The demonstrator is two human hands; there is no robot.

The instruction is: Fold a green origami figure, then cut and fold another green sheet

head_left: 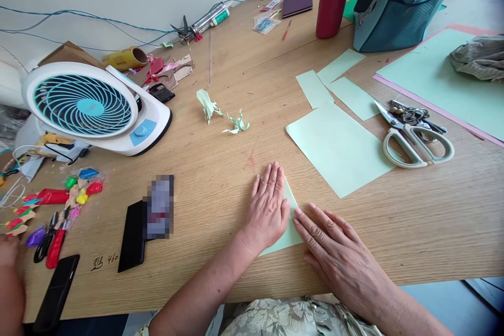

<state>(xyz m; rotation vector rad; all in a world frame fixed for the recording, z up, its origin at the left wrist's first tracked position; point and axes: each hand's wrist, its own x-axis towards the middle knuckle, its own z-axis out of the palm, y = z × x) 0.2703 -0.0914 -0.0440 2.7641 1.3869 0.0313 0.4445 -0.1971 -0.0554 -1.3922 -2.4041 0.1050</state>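
Lying flat, fingers straight and together, the left hand (268, 212) covers much of a small pale green paper (292, 232) on the bench (212, 189). Right hand (338, 247): palm down, fingers extended and slightly spread, fingertips at the paper's right edge; neither hand is gripping. The paper's lower edge lies just back from the bench's front edge, which both forearms cross.

Ahead and to the right, a larger pale green sheet (334, 147) points its near corner toward the right hand, a strip of wood between. Its right corner runs under the handles of the scissors (416, 143), which lie against a bunch of keys (409, 114). Three narrow pale green strips (354, 98) lie beyond its far edge.

Left side: a broad stretch of wood grain runs between the left hand and a black phone (131, 239). Two origami figures (238, 124) stand farther back, well apart from the fingers.
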